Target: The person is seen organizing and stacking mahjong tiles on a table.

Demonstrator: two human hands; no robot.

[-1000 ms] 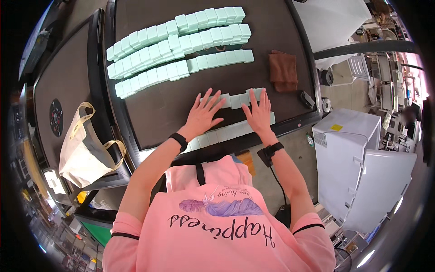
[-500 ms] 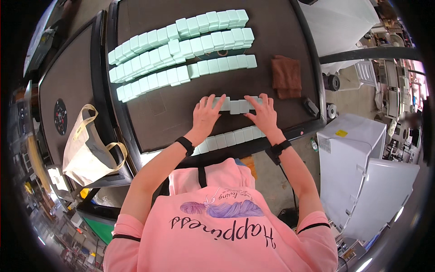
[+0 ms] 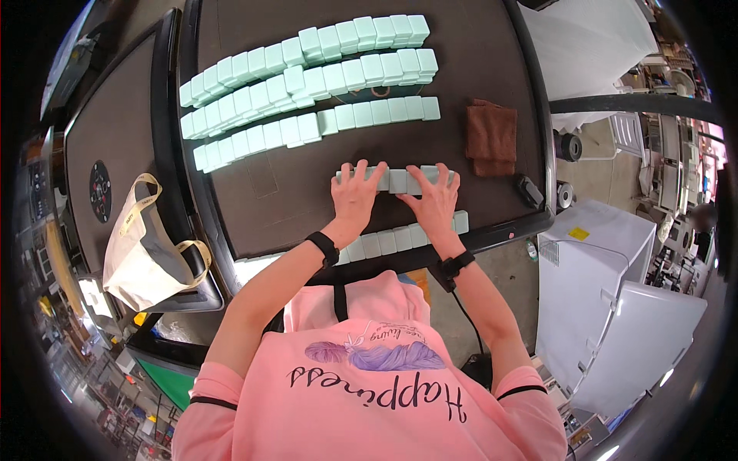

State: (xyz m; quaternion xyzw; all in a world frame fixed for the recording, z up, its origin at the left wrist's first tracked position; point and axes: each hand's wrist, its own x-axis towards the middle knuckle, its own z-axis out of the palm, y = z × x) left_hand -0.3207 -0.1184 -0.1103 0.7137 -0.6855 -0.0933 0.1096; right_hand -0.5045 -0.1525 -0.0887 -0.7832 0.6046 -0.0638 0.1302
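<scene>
A short row of pale green mahjong tiles [image 3: 397, 181] lies on the dark table between my hands. My left hand [image 3: 356, 198] grips the row's left part, fingers over the far side. The row's right part is held by my right hand [image 3: 435, 203], its thumb pointing toward the middle tiles. My fingers hide several of these tiles. Nearer to me, a straight row of mahjong tiles [image 3: 386, 242] runs along the table's front edge, partly covered by my forearms. Farther away stand three long rows of mahjong tiles [image 3: 265, 136], some of them stacked.
A folded brown cloth [image 3: 491, 138] lies to the right on the table [image 3: 307, 196], with a small black object [image 3: 529, 192] below it. At the left, a cream tote bag [image 3: 146, 253] rests against a second table [image 3: 127, 115]. A white cabinet [image 3: 584, 284] stands at the right.
My right hand has shifted slightly left, and my left hand's fingers have spread farther left along the row. The middle tiles, which stuck out toward me, now line up with the others.
</scene>
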